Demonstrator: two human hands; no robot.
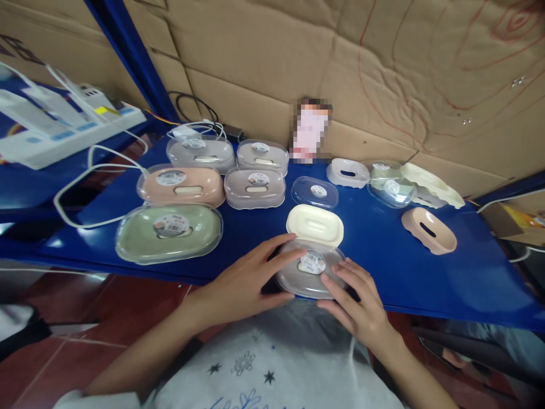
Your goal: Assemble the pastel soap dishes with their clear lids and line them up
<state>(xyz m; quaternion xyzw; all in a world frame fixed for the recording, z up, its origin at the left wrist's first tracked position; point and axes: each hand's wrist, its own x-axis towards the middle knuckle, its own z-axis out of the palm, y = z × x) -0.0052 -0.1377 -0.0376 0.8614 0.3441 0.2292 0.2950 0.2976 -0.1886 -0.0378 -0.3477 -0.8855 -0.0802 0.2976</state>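
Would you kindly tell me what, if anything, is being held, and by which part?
The grey lidded dish is held by its two sides, the left hand at the left and the right hand at the right.

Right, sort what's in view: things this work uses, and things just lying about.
Likely in the work:
gray lidded box, touched by left hand and right hand
cream tray just beyond it
loose clear lids
peach tray
five lidded boxes

Apparently just lying about:
phone
white power strip
white cable
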